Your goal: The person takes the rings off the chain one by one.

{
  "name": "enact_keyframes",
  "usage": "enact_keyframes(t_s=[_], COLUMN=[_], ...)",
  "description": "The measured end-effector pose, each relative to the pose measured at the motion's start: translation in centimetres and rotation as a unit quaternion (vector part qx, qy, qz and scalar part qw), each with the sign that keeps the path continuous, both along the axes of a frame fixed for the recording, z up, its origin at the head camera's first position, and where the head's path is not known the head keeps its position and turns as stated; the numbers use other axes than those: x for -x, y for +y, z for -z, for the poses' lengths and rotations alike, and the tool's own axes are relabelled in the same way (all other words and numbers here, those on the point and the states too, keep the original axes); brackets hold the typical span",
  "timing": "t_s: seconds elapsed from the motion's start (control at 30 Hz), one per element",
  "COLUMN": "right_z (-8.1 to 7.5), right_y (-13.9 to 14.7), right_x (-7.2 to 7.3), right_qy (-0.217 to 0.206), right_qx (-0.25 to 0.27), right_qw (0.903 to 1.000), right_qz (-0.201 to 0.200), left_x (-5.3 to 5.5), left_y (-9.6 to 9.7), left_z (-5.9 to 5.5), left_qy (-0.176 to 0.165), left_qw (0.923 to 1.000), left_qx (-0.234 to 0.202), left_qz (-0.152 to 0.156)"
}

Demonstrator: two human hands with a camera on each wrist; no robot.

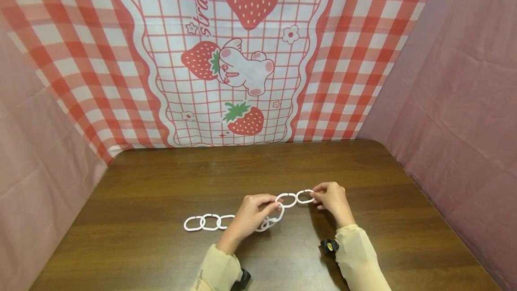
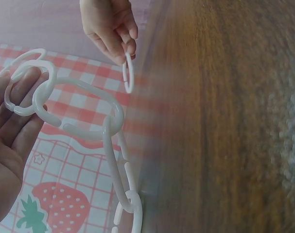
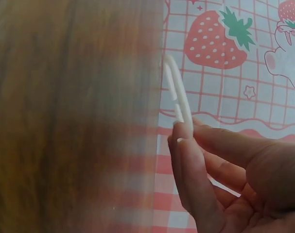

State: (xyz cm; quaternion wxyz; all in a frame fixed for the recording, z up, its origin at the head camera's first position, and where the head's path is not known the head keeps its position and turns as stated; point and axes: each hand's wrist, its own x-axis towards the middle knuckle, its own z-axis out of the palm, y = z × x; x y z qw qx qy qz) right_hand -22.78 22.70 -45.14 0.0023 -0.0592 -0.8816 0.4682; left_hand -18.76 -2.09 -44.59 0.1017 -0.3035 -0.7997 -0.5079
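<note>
A chain of white plastic C-shaped links (image 1: 211, 230) lies partly on the table and rises on the right to my left hand (image 1: 251, 217). The left thumb and fingers pinch a link near the chain's right end, and one more link reaches beyond them. In the left wrist view several joined links (image 2: 112, 167) hang below that hand. My right hand (image 1: 333, 199) pinches a single white link (image 3: 185, 99) between thumb and fingertips. The left wrist view shows this single link apart from the chain, with a small gap in its side. My left hand hides the chain's middle from the head view.
The brown wooden table (image 1: 161, 174) has rounded far corners. Behind it hangs a red-and-white checked cloth (image 1: 343, 57) printed with strawberries. Pink drapes (image 1: 452, 102) stand on both sides. A black wrist device (image 1: 329, 246) sits at the right sleeve.
</note>
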Motion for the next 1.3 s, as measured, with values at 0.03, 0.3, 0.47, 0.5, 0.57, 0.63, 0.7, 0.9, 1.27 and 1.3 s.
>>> enact_keyframes(t_s=[0.03, 0.3, 0.47, 0.5, 0.57, 0.63, 0.7, 0.9, 1.27, 1.3], right_z=[0.04, 0.06, -0.06, -0.07, -0.07, -0.07, -0.07, -0.07, -0.03, -0.03], right_y=[0.03, 0.05, 0.06, 0.07, 0.11, 0.14, 0.17, 0.23, 0.37, 0.37], right_x=[-0.02, -0.27, -0.47, -0.5, -0.52, -0.52, -0.51, -0.51, -0.6, -0.6], right_qy=[-0.002, -0.014, -0.021, -0.023, -0.026, -0.028, -0.029, -0.031, -0.037, -0.037], right_qx=[-0.003, -0.025, -0.03, -0.029, -0.029, -0.028, -0.03, -0.04, -0.057, -0.058], right_qw=[1.0, 0.9996, 0.9993, 0.9993, 0.9992, 0.9992, 0.9991, 0.9987, 0.9977, 0.9976], right_qz=[0.0, 0.003, 0.003, 0.004, 0.004, 0.004, 0.003, -0.001, 0.002, 0.002], left_x=[-0.01, -0.01, -0.03, -0.03, -0.04, 0.01, 0.02, -0.03, 0.04, 0.02], left_y=[0.0, -0.02, 0.0, 0.01, 0.02, 0.03, 0.03, 0.08, 0.12, 0.11], left_z=[0.0, 0.06, 0.06, 0.05, 0.02, 0.08, 0.11, 0.05, 0.16, 0.12], left_qy=[0.0, 0.003, 0.002, 0.002, 0.002, 0.004, 0.004, -0.001, 0.0, -0.001], left_qw=[1.0, 1.0, 1.0, 1.0, 1.0, 1.0, 1.0, 1.0, 1.0, 1.0], left_qx=[-0.001, -0.001, -0.003, -0.004, -0.004, -0.003, -0.003, -0.005, -0.003, -0.004], left_qz=[0.0, 0.001, 0.003, 0.003, 0.004, 0.005, 0.006, 0.005, 0.008, 0.008])
